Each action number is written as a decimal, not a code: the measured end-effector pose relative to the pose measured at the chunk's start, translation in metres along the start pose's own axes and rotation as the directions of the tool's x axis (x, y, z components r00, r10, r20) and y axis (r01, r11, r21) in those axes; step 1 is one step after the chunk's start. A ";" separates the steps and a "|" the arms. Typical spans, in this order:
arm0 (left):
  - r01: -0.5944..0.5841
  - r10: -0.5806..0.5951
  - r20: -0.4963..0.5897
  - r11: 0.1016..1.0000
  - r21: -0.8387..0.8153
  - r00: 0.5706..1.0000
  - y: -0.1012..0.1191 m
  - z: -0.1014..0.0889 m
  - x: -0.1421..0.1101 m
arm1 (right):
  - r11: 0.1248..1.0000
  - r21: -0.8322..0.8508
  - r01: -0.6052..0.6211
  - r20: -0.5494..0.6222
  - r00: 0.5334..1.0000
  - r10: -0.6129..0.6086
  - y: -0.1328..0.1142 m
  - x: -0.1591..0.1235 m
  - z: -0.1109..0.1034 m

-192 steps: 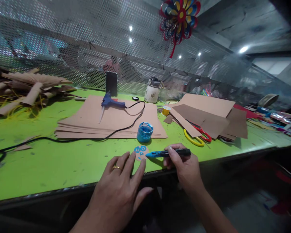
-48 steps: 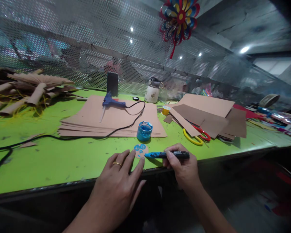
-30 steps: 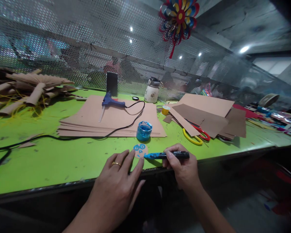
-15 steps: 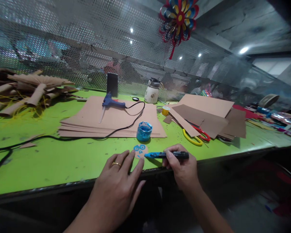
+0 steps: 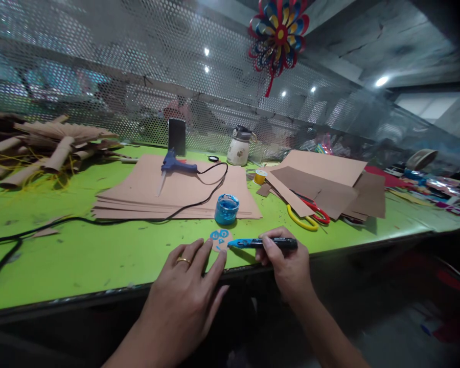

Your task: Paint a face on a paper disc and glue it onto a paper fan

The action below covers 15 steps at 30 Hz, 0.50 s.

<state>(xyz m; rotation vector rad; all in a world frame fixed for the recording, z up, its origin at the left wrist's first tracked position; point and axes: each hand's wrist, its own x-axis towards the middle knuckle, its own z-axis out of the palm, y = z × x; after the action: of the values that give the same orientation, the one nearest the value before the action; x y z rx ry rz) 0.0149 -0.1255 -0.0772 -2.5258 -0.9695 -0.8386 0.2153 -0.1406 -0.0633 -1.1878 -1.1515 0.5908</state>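
A small cardboard disc [image 5: 221,238] with blue painted shapes lies near the front edge of the green table [image 5: 99,255]. My left hand [image 5: 187,286], with a ring on one finger, rests flat with its fingers spread and fingertips on the disc's near edge. My right hand [image 5: 285,263] grips a black marker with a blue tip [image 5: 262,243], held level, the tip touching the disc's right side. A small open pot of blue paint [image 5: 226,209] stands just behind the disc.
A stack of brown card sheets [image 5: 176,191] holds a blue glue gun [image 5: 172,164] and its black cable [image 5: 99,220]. Yellow and red scissors [image 5: 306,217] lie by more card [image 5: 329,179] at right. Rolled card tubes [image 5: 42,148] sit far left. Mesh screen behind.
Hardly anything has changed: both hands stay in place on the disc and marker, and the view has shifted slightly.
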 end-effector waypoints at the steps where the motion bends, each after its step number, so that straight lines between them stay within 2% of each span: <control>1: -0.001 0.001 0.003 1.000 -0.001 1.000 0.000 0.000 0.000 | 1.000 -0.007 0.004 0.004 1.000 -0.004 0.000 0.000 0.000; 8: 0.003 -0.003 0.028 1.000 0.000 1.000 -0.001 0.002 -0.001 | 1.000 -0.029 0.003 0.051 0.999 -0.002 0.004 -0.002 -0.002; 15: -0.008 0.007 0.010 1.000 0.013 1.000 -0.002 0.002 -0.001 | 0.999 0.033 -0.030 0.075 0.997 0.027 0.003 0.000 -0.002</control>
<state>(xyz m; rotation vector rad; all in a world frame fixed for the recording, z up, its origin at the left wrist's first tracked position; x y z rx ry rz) 0.0139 -0.1239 -0.0800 -2.5233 -0.9650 -0.8157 0.2176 -0.1400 -0.0660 -1.1630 -1.1846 0.6786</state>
